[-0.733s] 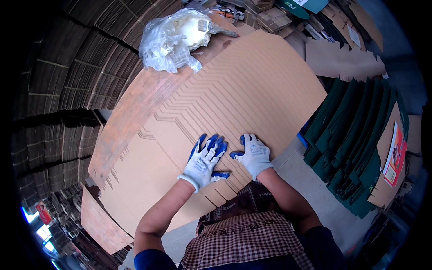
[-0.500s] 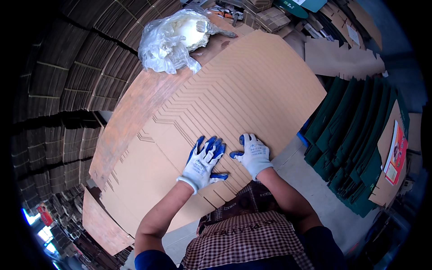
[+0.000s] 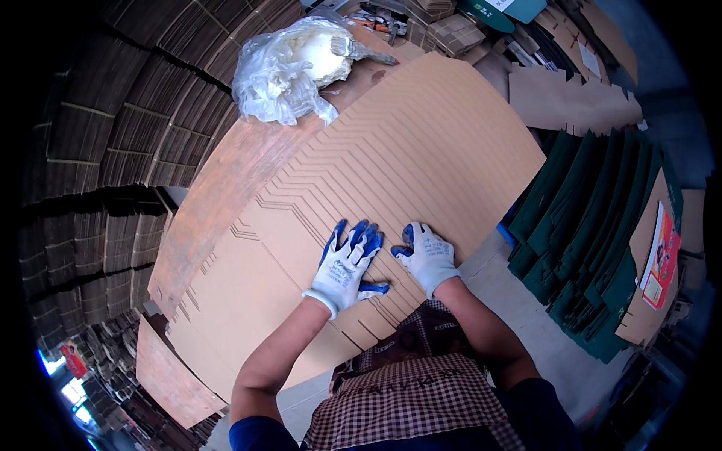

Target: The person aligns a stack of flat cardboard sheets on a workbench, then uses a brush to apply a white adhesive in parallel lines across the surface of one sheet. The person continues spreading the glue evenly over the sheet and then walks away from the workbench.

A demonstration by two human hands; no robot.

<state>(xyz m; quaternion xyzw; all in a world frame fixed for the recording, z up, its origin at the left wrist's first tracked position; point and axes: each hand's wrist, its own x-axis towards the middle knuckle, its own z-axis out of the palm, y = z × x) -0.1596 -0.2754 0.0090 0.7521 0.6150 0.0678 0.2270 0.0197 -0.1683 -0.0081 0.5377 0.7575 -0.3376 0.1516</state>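
Note:
A fanned stack of brown cardboard sheets [image 3: 278, 316] lies in front of me, its overlapping edges forming a row of stepped lines. My left hand [image 3: 347, 263], in a white glove with blue coating, rests on these edges near the middle, fingers spread and thumb out to the right. To its right, my right hand [image 3: 429, 255], gloved the same way, lies on the sheets with its thumb apart from the fingers. Neither hand grips anything; both press on the top of the cardboard.
Under the sheets is a wooden table [image 3: 199, 225]. On its far end sits a clear plastic bag [image 3: 271, 79] around a pale yellowish lump with a brush-like handle. Bundled cardboard stacks [image 3: 143, 113] rise at left. Dark green sheets [image 3: 579, 240] and a red booklet [image 3: 662, 259] are at right.
Both hands have slid slightly to the right across the cardboard, the left also a little farther from me. The sheets look nearly unchanged.

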